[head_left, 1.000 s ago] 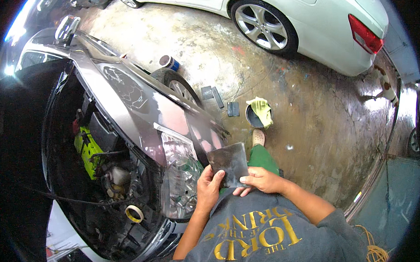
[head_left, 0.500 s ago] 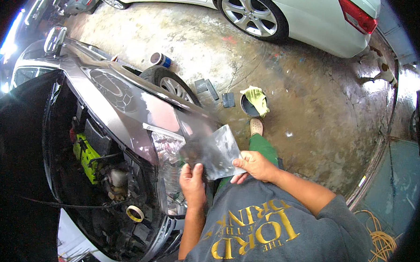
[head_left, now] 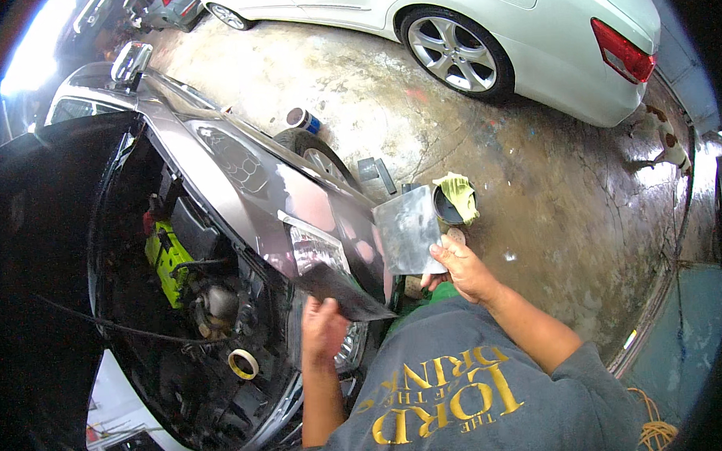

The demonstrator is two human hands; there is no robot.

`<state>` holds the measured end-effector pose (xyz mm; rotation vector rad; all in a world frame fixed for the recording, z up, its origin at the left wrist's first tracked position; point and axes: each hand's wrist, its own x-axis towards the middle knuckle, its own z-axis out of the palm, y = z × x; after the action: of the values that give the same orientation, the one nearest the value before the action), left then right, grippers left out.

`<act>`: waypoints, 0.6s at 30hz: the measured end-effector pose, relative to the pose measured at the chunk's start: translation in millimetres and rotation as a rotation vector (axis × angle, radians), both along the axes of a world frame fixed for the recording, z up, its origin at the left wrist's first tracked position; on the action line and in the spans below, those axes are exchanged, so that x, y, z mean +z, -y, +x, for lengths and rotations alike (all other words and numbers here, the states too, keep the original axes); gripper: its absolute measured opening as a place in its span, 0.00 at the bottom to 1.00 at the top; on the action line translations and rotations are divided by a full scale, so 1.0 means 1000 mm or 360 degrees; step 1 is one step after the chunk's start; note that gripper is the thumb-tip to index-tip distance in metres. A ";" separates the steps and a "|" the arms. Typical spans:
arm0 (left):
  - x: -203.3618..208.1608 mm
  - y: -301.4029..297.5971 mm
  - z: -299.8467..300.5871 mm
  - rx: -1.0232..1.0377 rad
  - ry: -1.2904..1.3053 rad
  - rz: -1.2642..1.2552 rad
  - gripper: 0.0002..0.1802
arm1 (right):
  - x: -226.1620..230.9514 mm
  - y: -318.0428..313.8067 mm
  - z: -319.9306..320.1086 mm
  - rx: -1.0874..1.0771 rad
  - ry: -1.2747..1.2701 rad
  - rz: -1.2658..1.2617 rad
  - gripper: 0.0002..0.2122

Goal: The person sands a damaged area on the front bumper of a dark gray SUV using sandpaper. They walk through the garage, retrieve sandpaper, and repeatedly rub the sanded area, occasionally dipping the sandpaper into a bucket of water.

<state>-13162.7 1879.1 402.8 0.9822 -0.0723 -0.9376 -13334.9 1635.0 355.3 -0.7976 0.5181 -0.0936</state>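
My right hand (head_left: 465, 271) pinches the lower right edge of a square grey sheet (head_left: 408, 231) with whitish smears, thumb on top. My left hand (head_left: 323, 328), slightly blurred, grips a thin black sheet (head_left: 348, 294) that looks like sandpaper; it is tilted and partly covers the headlight (head_left: 318, 250). The two sheets are apart. Both are held beside the front fender (head_left: 305, 197) of a grey-brown car, where pinkish and pale sanded patches show. A strip of tape runs along the headlight's upper edge.
The hood (head_left: 39, 239) stands raised over the engine bay, with a tape roll (head_left: 243, 364) at its front. A black bucket (head_left: 449, 209) with a yellow-green cloth (head_left: 458, 195), dark blocks (head_left: 375, 173) and a paint can (head_left: 303, 120) are on the floor. A white car (head_left: 564, 71) stands beyond.
The sheets, together in both hands before, have come apart. My right hand has moved right and slightly up with the grey one; the black one stays in my left hand, lower down.
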 end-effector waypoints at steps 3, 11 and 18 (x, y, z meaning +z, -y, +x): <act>-0.025 0.009 -0.022 -0.0248 -0.0019 0.0130 0.20 | 0.016 -0.003 0.011 0.0139 0.0037 -0.0109 0.16; -0.021 0.071 -0.024 -0.0096 -0.0018 0.0268 0.18 | -0.025 0.001 0.030 0.0064 0.0155 0.0191 0.21; -0.031 0.120 0.020 -0.0298 0.0804 0.0720 0.21 | -0.011 0.023 0.059 -0.0219 0.0091 -0.0069 0.28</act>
<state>-13142.5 1758.8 372.2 1.6420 -0.3955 -0.8724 -13276.1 1611.6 343.9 -0.7991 0.5177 -0.2548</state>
